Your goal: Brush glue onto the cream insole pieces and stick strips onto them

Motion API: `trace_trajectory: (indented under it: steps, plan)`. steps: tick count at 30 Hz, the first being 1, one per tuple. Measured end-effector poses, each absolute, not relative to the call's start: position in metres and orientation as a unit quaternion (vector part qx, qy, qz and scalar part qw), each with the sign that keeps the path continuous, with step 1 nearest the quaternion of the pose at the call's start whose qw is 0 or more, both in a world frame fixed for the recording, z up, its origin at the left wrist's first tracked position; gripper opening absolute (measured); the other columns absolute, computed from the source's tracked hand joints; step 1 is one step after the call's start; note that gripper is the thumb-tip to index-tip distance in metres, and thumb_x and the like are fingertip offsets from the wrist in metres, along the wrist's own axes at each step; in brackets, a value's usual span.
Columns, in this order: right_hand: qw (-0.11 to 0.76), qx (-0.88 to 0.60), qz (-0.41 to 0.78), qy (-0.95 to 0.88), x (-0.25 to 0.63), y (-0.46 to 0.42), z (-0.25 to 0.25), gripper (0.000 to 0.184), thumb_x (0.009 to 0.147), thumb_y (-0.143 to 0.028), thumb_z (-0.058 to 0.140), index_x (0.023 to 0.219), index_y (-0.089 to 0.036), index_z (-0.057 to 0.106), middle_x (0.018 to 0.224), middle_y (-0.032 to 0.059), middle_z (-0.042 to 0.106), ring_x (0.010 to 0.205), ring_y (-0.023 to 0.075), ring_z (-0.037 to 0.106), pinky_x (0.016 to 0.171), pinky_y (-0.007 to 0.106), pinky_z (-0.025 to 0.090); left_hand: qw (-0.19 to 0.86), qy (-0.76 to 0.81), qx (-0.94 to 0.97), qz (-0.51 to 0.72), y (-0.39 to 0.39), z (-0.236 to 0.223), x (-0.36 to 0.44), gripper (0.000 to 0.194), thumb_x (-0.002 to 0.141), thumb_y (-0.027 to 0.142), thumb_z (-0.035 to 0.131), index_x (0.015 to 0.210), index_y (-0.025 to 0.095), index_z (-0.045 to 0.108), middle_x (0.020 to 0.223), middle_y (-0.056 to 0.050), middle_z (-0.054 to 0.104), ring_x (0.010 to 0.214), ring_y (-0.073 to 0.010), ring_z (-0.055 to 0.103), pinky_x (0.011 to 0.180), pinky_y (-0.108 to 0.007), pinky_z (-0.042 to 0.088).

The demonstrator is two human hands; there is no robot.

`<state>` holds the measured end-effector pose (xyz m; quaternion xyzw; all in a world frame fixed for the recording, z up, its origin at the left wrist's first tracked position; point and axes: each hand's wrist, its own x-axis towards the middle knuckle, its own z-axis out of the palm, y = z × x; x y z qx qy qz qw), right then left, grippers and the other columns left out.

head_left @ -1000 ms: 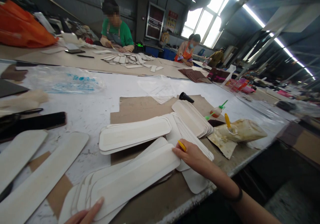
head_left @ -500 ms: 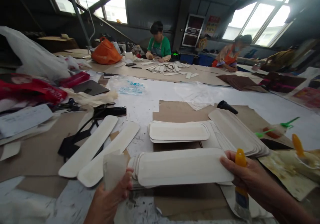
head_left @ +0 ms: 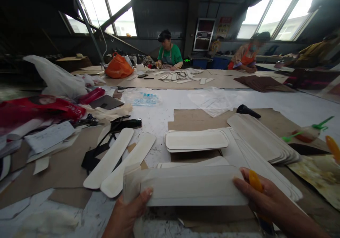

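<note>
A long white panel [head_left: 193,186] with rounded corners is held level in front of me by its two ends. My left hand [head_left: 130,206] is closed on its left end, thumb on top, with a pale translucent sheet [head_left: 131,181] also in that grip. At the right end, my right hand [head_left: 261,197] pinches the panel and keeps a yellow-handled brush [head_left: 255,180] among its fingers; the brush's lower part is mostly hidden. Behind the held panel lies a small stack of similar panels [head_left: 196,140]. Two more panels [head_left: 110,160] lie slanted at the left.
Larger fanned white pieces [head_left: 262,137] lie at right, near a black cylinder [head_left: 248,111], a green-tipped bottle [head_left: 308,133] and a glue-stained sheet [head_left: 313,170]. Plastic bags [head_left: 57,75] and papers [head_left: 50,137] clutter the left. Across the table a person in green [head_left: 170,55] works beside an orange bag [head_left: 118,66].
My left hand has moved right and taken hold of the panel's left end. The panel is nearer me, and the brush has tipped in my right hand. The camera view has shifted slightly.
</note>
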<state>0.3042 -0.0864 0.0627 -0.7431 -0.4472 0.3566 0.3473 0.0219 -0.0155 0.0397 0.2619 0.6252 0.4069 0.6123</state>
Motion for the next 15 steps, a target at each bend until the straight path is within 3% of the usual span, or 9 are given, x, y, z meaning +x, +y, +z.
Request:
trace_trajectory:
  steps: [9,15]
  plan:
    - [0.369,-0.733,0.363,-0.441,0.307,-0.095,0.067,0.041,0.076,-0.060,0.049,0.076,-0.020,0.058,0.066,0.0007,0.059,0.060,0.0164,0.053,0.056,0.024,0.043,0.607,0.622,0.275,0.411,-0.013,0.042,0.028,0.058,0.030,0.050,0.084,0.072,0.015,0.064,0.051,0.005,0.054,0.047,-0.0080,0.045,0.040,-0.017,0.037]
    - [0.382,-0.688,0.421,-0.451,0.309,-0.100,0.071,0.039,0.079,-0.057,0.050,0.082,-0.018,0.055,0.076,0.0033,0.059,0.065,0.0157,0.052,0.055,0.023,0.041,0.666,0.590,0.236,0.389,-0.009,0.044,0.026,0.047,0.040,0.043,0.085,0.067,0.016,0.057,0.041,0.009,0.044,0.036,-0.0026,0.033,0.034,-0.013,0.028]
